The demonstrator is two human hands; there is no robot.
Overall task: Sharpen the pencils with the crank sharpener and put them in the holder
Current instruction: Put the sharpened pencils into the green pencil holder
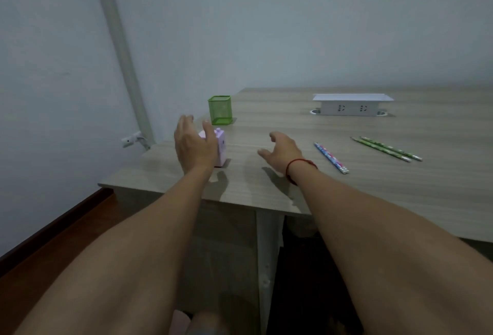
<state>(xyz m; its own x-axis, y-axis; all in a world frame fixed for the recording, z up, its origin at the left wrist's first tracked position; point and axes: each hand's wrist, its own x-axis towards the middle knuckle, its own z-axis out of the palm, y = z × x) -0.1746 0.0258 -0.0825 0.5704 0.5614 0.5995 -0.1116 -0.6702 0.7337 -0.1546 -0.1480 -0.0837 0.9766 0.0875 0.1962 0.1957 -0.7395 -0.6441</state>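
A small pink crank sharpener (221,149) stands near the table's left corner, partly hidden behind my left hand (194,145). That hand hovers over it with fingers spread; whether it touches is unclear. A green mesh holder (220,109) stands upright just behind the sharpener, apparently with nothing in it. My right hand (281,150), a red string on its wrist, floats open above the table to the right of the sharpener. A blue patterned pair of pencils (331,157) lies to its right, and two green pencils (386,148) lie farther right.
A white socket box (352,105) with its lid raised sits at the back of the wooden table (266,126). The table's front edge runs diagonally below my forearms. A grey wall and a pipe (120,49) stand to the left.
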